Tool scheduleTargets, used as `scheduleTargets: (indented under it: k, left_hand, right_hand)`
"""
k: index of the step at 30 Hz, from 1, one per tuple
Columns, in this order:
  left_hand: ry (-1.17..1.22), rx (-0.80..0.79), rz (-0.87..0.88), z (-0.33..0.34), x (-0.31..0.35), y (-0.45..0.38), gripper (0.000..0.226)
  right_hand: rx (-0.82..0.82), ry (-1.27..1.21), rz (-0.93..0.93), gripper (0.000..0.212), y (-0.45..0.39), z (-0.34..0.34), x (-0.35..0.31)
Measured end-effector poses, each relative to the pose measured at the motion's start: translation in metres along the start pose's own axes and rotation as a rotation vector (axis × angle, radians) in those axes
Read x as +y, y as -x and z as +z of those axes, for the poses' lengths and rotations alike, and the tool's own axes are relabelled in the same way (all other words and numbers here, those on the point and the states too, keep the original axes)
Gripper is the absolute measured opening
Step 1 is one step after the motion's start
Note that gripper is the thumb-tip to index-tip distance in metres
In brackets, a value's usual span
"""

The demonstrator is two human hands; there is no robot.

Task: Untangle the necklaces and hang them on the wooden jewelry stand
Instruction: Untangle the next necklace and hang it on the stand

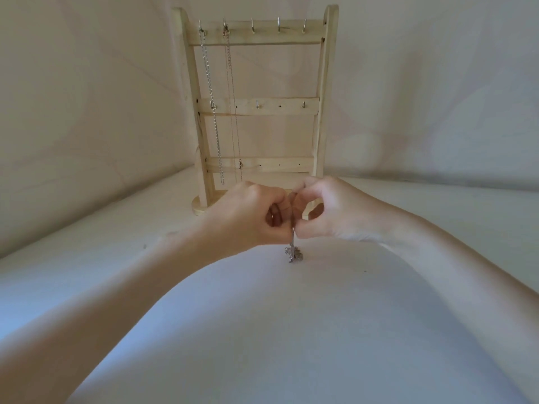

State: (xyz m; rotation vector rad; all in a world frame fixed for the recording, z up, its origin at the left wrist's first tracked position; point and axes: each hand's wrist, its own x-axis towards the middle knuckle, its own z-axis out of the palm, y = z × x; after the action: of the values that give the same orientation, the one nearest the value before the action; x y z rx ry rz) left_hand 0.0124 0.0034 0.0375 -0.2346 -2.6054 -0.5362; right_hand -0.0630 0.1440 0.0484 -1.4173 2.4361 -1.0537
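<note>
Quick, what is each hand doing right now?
Left hand: fingers pinching the necklace above the cloth.
Right hand: fingers pinching the same necklace from the other side.

Both bare forearms are extended forward and converge at centre. The left hand (pixel 250 217) and right hand (pixel 329 211) are held knuckle to knuckle, fingers curled, thumbs and fingertips pinched on a thin chain (pixel 292 228) between them.
</note>
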Motion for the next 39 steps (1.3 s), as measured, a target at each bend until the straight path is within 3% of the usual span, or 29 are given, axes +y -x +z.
scheduleTargets:
  k: [4,8,13,20,25,29,34,39]
  left_hand:
    - [-0.349,0.096,0.244,-0.001,-0.001,0.002,0.016]
    - [-0.016,0.156,0.054,-0.002,-0.003,-0.001,0.006]
    - [0.414,0.110,-0.192,-0.005,-0.004,-0.005,0.021]
    - [0.452,0.088,-0.269,-0.005,-0.001,-0.004,0.017]
    - [0.558,-0.018,-0.330,-0.008,0.000,-0.004,0.018]
    - [0.435,-0.172,-0.306,-0.008,0.003,-0.003,0.020]
    - [0.076,-0.169,-0.159,-0.001,0.004,0.002,0.021]
    - [0.411,-0.082,-0.322,0.004,-0.001,-0.001,0.012]
  right_hand:
    - [0.035,0.160,-0.080,0.011,0.000,0.005,0.000]
    - [0.178,0.067,-0.136,0.013,-0.002,0.001,-0.001]
    - [0.228,-0.156,-0.097,0.015,-0.002,-0.003,0.000]
    - [0.228,-0.179,-0.046,0.005,-0.002,-0.003,0.003]
    - [0.154,-0.287,0.013,0.017,0.001,-0.005,0.001]
    - [0.022,-0.082,0.031,0.013,0.001,-0.004,0.000]
    - [0.003,0.267,-0.055,0.011,0.000,0.010,0.004]
    - [0.137,0.209,-0.129,0.017,0.000,0.008,0.004]
